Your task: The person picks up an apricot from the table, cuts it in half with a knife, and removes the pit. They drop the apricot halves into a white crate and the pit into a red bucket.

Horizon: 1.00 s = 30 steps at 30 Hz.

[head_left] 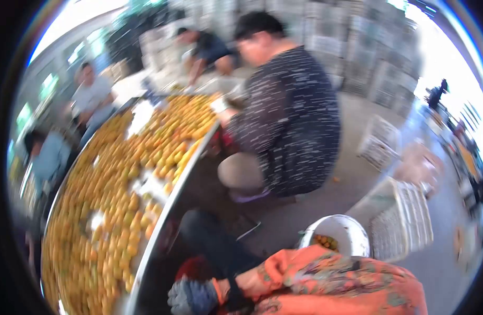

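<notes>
My right hand (193,296), in a grey glove, is low in the view at the end of an orange patterned sleeve (336,278). Its fingers look curled together; whatever they may hold is hidden. To its left runs the pale metal rim (165,223) of a large sorting table. Many small yellow-orange fruits (110,231), apparently citrus, cover the tabletop. Behind my sleeve stands a white bucket (359,236) with some orange and greenish fruits (325,241) inside. A red object (194,268), partly hidden, is just beyond my glove. My left hand is out of view.
A person in a dark speckled top (299,121) sits close ahead at the table edge. Several other people sit around the far and left sides. White plastic crates (401,220) stand on the floor to the right, and stacked crates (325,42) line the back. The picture is blurred.
</notes>
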### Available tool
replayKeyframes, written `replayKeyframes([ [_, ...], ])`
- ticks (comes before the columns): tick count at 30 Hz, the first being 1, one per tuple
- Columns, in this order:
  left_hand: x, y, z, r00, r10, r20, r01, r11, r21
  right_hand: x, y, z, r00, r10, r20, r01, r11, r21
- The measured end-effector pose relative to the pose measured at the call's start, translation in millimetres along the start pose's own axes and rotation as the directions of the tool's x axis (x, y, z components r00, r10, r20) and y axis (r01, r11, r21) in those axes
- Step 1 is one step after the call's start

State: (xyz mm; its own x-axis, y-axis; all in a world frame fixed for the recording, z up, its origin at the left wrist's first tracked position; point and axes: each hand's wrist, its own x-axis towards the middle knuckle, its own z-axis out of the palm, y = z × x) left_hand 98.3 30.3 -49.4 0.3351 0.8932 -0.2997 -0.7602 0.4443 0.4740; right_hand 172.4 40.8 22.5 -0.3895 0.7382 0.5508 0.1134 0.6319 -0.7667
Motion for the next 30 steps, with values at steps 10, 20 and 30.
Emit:
replayKeyframes([
  [10,-94,32,-51,0.982,0.188,-0.022,-0.186,0.940,-0.286,-6,55,24,0.829,0.557,0.053,-0.239,0.267,0.934],
  [20,-220,89,-96,0.299,0.936,-0.183,0.257,0.105,0.961,-10,49,50,0.681,0.702,0.208,-0.344,0.057,0.937],
  [30,-70,20,-24,0.692,0.636,-0.342,-0.461,0.753,0.469,11,31,40,0.993,-0.074,-0.096,0.078,0.996,0.036],
])
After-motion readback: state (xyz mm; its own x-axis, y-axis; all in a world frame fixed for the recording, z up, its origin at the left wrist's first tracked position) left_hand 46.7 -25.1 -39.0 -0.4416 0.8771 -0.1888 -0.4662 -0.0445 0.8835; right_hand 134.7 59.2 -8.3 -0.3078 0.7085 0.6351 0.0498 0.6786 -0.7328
